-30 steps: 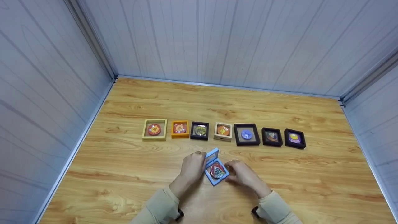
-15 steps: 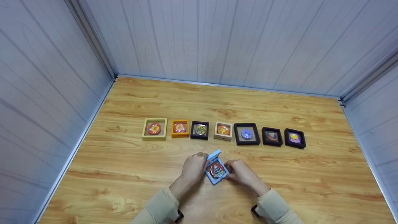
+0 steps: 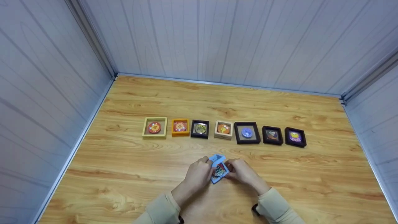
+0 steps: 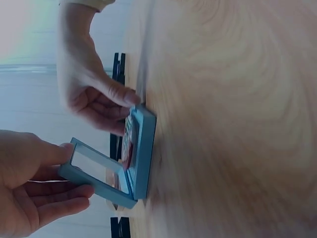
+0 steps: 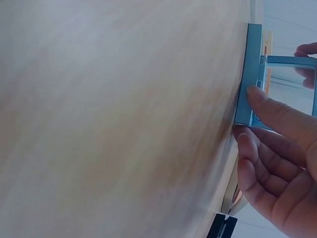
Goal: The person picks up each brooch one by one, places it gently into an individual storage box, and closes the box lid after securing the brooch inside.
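A light-blue hinged display frame [image 3: 215, 181] is on the table in front of me, its lid [image 4: 99, 187] partly raised. Inside the base [image 4: 145, 158] lies a round badge [image 3: 219, 170] with a green tree on red. My left hand [image 3: 198, 173] pinches the lid's free edge between thumb and fingers, as the left wrist view shows. On the other side, my right hand [image 3: 245, 172] holds the base near its corner; in the right wrist view the thumb [image 5: 267, 106] presses on the base's rim, fingers curled below.
Beyond the hands runs a row of framed round badges: yellow [image 3: 155, 137], orange [image 3: 180, 134], black [image 3: 199, 136], cream [image 3: 223, 136], large black [image 3: 247, 142], and two small dark frames [image 3: 272, 142] [image 3: 295, 144] at right. White panel walls [image 3: 211, 40] enclose the wooden table [image 3: 130, 174].
My left hand has moved right and tipped the lid further over the badge, covering part of it. The right hand stays at the base, and the row of frames has not moved.
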`<state>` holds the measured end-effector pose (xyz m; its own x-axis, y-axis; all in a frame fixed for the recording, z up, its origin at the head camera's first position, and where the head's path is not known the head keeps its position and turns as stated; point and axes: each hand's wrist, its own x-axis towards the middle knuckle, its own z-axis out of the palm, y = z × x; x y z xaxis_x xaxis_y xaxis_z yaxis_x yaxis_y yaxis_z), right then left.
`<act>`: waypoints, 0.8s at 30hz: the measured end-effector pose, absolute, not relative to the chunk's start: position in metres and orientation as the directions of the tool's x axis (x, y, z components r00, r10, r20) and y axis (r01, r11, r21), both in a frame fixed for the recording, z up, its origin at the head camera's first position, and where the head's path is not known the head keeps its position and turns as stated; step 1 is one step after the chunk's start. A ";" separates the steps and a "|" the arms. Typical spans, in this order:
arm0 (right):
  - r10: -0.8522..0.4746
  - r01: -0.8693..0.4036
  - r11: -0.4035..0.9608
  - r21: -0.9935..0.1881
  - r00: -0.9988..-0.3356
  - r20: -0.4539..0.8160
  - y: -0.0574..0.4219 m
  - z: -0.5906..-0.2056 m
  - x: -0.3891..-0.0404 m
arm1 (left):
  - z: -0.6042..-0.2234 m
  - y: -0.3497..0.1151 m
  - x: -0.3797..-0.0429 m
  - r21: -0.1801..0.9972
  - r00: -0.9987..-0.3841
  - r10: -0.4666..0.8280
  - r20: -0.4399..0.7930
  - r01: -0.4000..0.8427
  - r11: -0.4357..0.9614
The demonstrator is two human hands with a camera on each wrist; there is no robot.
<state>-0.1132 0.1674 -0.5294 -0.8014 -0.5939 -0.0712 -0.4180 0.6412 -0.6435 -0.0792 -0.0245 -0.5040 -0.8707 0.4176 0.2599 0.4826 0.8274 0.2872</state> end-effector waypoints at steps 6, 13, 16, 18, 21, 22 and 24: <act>-0.595 -0.445 0.649 -0.617 -0.802 -0.046 0.168 -0.529 -0.113 | -0.508 -0.020 -0.072 0.290 -0.851 0.479 0.214 0.524 0.801; -0.602 -0.459 0.633 -0.623 -0.798 -0.023 0.168 -0.530 -0.114 | -0.517 -0.013 -0.068 0.214 -0.841 0.495 0.218 0.536 0.816; -0.599 -0.448 0.637 -0.627 -0.800 -0.036 0.168 -0.530 -0.114 | -0.521 -0.011 -0.066 0.179 -0.839 0.501 0.214 0.538 0.824; -0.601 -0.447 0.635 -0.630 -0.798 -0.040 0.168 -0.530 -0.114 | -0.523 -0.009 -0.065 0.166 -0.840 0.503 0.203 0.536 0.827; -0.606 -0.448 0.635 -0.629 -0.794 -0.046 0.168 -0.530 -0.114 | -0.525 -0.007 -0.064 0.149 -0.841 0.507 0.186 0.534 0.832; -0.607 -0.449 0.635 -0.629 -0.793 -0.048 0.168 -0.530 -0.115 | -0.525 -0.007 -0.064 0.146 -0.843 0.508 0.179 0.533 0.833; -0.605 -0.443 0.640 -0.627 -0.795 -0.055 0.168 -0.530 -0.115 | -0.525 -0.005 -0.064 0.137 -0.844 0.510 0.167 0.532 0.836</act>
<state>-0.1150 0.1678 -0.5303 -0.7947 -0.6045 -0.0554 -0.4434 0.6404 -0.6271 -0.0644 -0.0051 -0.5254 -0.8439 0.5099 0.1671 0.5320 0.8356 0.1369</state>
